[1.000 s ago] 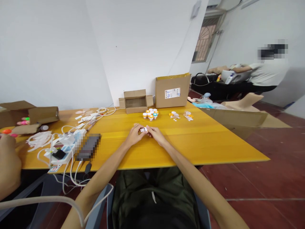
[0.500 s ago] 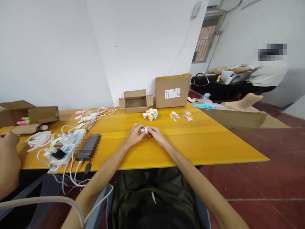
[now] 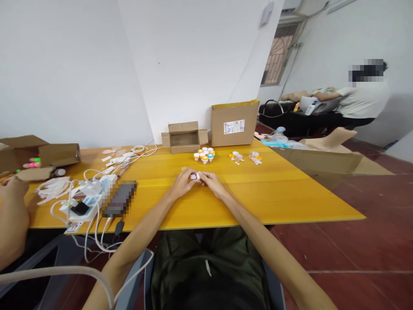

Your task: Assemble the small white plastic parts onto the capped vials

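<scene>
Over the front middle of the table, my left hand (image 3: 183, 182) and my right hand (image 3: 211, 182) meet with their fingers closed around a small white piece with dark markings (image 3: 194, 176). Its exact kind is too small to make out. Just beyond my hands stands a cluster of small round-topped plastic pieces (image 3: 204, 159) with white, orange and blue tops. Two little groups of loose parts lie farther right: orange, white and clear ones (image 3: 238, 157), then more clear, white and orange ones (image 3: 255, 159).
An open small carton (image 3: 184, 150) and a larger labelled box (image 3: 235, 133) stand against the wall. Leftward are a dark device (image 3: 119, 199), a power strip (image 3: 97, 198), cables and an open box (image 3: 61, 155). Another person's arm (image 3: 13, 211) enters at left; a person (image 3: 364, 101) sits far right.
Both hands stay in nearly the same place around the white piece, whose dark-marked face shows slightly more. The view has shifted a little.
</scene>
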Tool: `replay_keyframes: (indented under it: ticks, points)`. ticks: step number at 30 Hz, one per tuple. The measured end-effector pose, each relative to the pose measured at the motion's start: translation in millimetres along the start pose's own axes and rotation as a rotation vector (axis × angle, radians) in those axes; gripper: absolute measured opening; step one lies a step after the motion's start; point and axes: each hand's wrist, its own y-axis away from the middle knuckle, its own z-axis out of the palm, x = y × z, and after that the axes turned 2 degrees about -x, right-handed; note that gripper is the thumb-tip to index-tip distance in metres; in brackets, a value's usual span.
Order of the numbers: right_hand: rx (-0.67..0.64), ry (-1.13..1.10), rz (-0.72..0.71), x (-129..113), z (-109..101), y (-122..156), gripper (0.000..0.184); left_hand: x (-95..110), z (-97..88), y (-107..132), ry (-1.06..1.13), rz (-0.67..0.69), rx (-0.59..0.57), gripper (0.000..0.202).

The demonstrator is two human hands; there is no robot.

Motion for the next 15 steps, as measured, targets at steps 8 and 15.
replay_keyframes:
  ticks: [8,15]
  points:
    - [0.005,-0.008,0.014,-1.3,1.6,0.0,0.056,1.3,-0.2,0.8,-0.044,0.006,0.009,0.018]
    - [0.007,-0.033,0.005,-5.5,2.8,1.4,0.054,3.8,0.4,-0.1,-0.048,-0.035,0.017,0.013]
